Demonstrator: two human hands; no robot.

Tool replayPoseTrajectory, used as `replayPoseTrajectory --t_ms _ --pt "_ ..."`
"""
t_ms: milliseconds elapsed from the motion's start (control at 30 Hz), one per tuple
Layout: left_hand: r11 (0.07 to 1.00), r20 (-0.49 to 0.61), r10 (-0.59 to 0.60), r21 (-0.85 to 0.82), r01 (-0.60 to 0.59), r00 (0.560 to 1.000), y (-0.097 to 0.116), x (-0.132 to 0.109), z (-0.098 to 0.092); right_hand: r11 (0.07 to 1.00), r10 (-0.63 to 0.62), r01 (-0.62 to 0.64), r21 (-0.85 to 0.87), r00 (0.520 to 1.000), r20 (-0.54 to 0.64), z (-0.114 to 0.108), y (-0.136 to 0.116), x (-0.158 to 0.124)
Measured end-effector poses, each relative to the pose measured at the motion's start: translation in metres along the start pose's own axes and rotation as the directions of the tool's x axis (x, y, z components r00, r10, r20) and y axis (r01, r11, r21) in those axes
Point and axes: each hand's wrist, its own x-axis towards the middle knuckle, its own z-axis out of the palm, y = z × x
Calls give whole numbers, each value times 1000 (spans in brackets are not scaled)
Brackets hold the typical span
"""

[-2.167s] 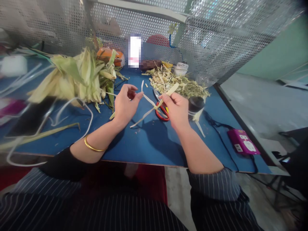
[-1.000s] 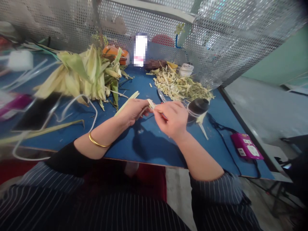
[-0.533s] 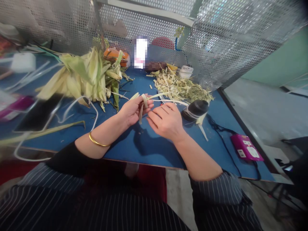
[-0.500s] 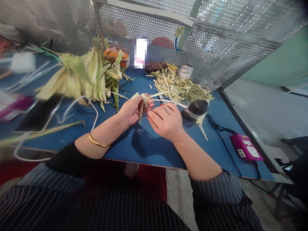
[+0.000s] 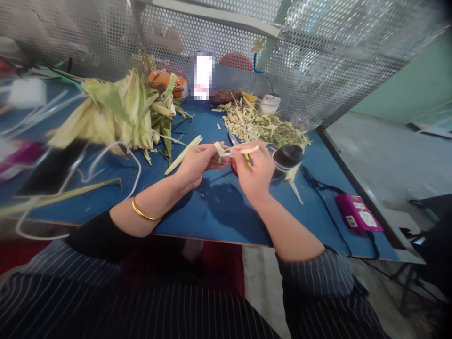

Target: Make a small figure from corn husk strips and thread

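Observation:
My left hand (image 5: 202,165) is closed around a looped pale corn husk strip (image 5: 219,149), pinched between thumb and fingers. Its free end runs across to my right hand (image 5: 257,170), whose thumb and fingers pinch it. Part of the strip is hidden by the fingers, and a thin white cord may run along with it. Beneath my right hand lie scissors (image 5: 234,139) with red and yellow handles, partly covered. Just beyond that hand stands a black spool (image 5: 288,156) wound with white cord. A separate green-yellow husk piece (image 5: 182,155) lies beside my left hand.
A heap of corn husks (image 5: 116,110) sits at the left, above a dark phone-like slab (image 5: 52,169). Shredded husk scraps (image 5: 261,123) are piled at the back right. A purple power block (image 5: 358,213) with cables is at the right edge. A perforated metal panel (image 5: 212,28) stands behind.
My right hand has risen and turned from lying palm-down to pinching the strip. The strip's hanging tail is pulled across to the right. The scissor handles now show more.

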Motion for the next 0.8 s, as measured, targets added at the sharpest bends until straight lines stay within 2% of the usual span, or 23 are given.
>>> replayPoseTrajectory --t_ms 33,100,167,233,333,433,533,700,800 --pt "999 16 15 29 -15 1000 0 0 0 990 125 -125 64 992 2 0 1 1" --pt "996 40 53 71 -55 998 0 -1 0 919 326 -345 189 937 122 2 2 3" --pt "990 51 93 103 -98 994 -1 0 -2 811 437 -509 289 855 279 4 4 4" --pt "978 55 132 154 -139 990 -3 1 -3 714 488 -606 349 789 372 5 6 5" --pt "945 95 184 256 -202 978 -5 1 -4 627 526 -670 398 741 418 6 7 6" --pt "918 98 222 314 -242 970 -5 1 -5 618 528 -659 429 752 394 5 9 8" --pt "924 55 199 323 -206 978 -4 1 -5 615 541 -658 436 753 373 4 10 10" --pt "986 123 36 158 -55 992 1 1 -8 485 571 -736 473 676 466 1 12 11" --pt "997 196 8 71 -23 981 4 1 -9 445 582 -756 480 652 487 1 12 10"
